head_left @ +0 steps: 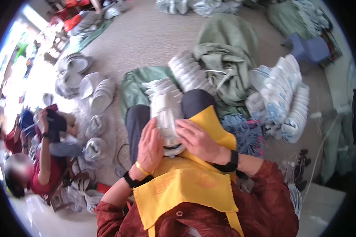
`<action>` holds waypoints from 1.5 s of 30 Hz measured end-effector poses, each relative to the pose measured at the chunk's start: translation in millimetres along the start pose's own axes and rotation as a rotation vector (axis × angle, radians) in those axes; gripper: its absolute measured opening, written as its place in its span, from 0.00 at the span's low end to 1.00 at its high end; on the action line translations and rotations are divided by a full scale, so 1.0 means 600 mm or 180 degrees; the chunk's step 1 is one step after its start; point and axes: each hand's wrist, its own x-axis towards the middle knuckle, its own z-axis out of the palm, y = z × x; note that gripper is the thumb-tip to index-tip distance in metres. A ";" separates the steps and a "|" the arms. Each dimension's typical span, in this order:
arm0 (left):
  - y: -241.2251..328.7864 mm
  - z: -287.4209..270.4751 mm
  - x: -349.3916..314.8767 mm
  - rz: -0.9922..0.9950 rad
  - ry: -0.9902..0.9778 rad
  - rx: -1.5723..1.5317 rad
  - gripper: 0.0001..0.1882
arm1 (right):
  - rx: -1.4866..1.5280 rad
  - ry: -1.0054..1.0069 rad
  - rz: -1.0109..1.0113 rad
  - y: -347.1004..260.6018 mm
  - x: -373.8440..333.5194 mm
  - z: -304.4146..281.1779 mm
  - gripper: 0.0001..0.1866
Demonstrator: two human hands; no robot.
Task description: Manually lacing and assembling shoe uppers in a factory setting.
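Note:
A white shoe [165, 114] lies lengthwise on my lap, its dark-lined opening turned toward me. My left hand [148, 146] presses along its left side, with the fingers close together. From the right, my right hand [197, 138] rests its fingertips on the shoe's upper near the opening. Between them the two hands grip the shoe. My yellow apron [182, 189] spreads beneath it. Just beyond the toe, a stack of white shoe pieces [162, 87] sits near my knees, and a longer stack of white shoe pieces [190, 71] leans beside it.
A green sack [225, 59] slumps ahead. Stacked white-and-blue shoe pieces [283, 93] stand at right, by a blue-grey stool [306, 47]. Blue fabric scraps [243, 132] lie beside my right knee. At left are white shoes [95, 148] and a seated person [39, 166] in red.

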 end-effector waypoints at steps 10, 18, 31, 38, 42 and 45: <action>-0.004 0.007 0.006 0.0043 0.0048 -0.0240 0.16 | 0.0501 0.0030 0.0389 0.000 -0.011 -0.011 0.18; -0.010 -0.001 0.007 -0.0024 0.0040 -0.0295 0.13 | 0.0071 0.0820 0.1524 0.031 -0.117 -0.101 0.12; -0.012 -0.006 0.015 -0.0127 -0.0212 -0.0249 0.13 | -0.0093 -0.0884 0.4102 0.181 -0.518 -0.125 0.14; -0.019 0.000 0.014 -0.0076 -0.0224 -0.0149 0.15 | 0.0451 0.1580 0.3986 0.412 -0.448 -0.023 0.15; -0.015 -0.001 0.013 -0.0133 -0.0193 -0.0196 0.18 | 0.0030 0.1341 0.4387 0.476 -0.424 -0.007 0.16; -0.014 -0.002 0.015 -0.0152 -0.0218 -0.0123 0.17 | -0.0121 0.1170 0.4637 0.497 -0.427 -0.001 0.15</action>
